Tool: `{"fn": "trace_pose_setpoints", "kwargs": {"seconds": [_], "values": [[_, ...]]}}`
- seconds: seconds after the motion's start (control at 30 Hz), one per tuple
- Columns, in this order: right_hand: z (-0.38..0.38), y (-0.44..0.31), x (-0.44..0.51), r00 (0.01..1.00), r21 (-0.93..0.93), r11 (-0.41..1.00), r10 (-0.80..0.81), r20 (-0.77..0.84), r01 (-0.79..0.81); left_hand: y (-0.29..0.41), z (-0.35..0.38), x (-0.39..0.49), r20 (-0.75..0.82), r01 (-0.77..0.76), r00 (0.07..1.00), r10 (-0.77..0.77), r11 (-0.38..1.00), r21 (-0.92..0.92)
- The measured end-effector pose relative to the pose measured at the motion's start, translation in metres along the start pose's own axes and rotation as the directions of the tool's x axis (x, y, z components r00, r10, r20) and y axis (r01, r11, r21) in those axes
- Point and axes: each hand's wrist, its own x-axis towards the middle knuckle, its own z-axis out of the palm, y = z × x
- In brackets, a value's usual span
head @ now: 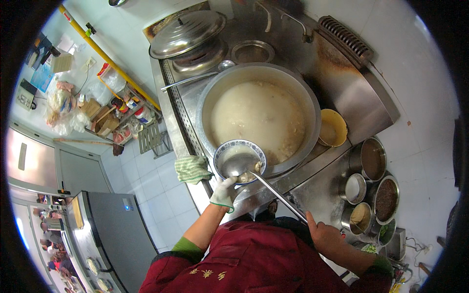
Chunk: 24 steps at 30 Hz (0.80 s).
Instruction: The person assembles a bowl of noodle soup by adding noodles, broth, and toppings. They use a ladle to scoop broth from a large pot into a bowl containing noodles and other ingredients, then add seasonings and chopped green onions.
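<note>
My left hand (224, 191), in a white work glove with a green cuff, grips the near rim of a blue-and-white patterned bowl (220, 155). The bowl is over the near left edge of a large metal stockpot (315, 110) full of cloudy, pale broth (253, 113). Bare, my right hand (324, 234) holds the long metal handle of a ladle (280, 197). The ladle's head rests inside the bowl, where pale pieces of food (246, 177) and some broth show. Darker bits float along the pot's right side.
Left of the pot lie a green-striped cloth (191, 169) and a second ladle (190, 81). A lidded pot (188, 34) stands behind. To the right are a yellow container (332, 126) and several metal seasoning pots (386, 199). Two faucets (298, 23) reach over the stove's back.
</note>
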Motion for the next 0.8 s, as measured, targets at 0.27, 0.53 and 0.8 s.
{"fn": "trace_pose_setpoints", "kwargs": {"seconds": [0.27, 0.53, 0.8], "values": [[-0.019, 0.016, -0.01, 0.989, 0.14, 0.986, -0.102, 0.11, 0.086, 0.05, 0.031, -0.016, -0.147, 0.178, 0.978, -0.148, 0.96, 0.217], [-0.014, 0.039, 0.003, 0.989, 0.334, 0.938, -0.124, 0.077, 0.091, 0.072, 0.059, 0.013, -0.154, 0.204, 0.974, -0.168, 0.943, 0.261], [-0.024, 0.041, 0.01, 0.993, 0.256, 0.964, -0.095, 0.074, 0.073, 0.08, 0.056, 0.031, -0.241, 0.283, 0.947, -0.213, 0.907, 0.312]]}}
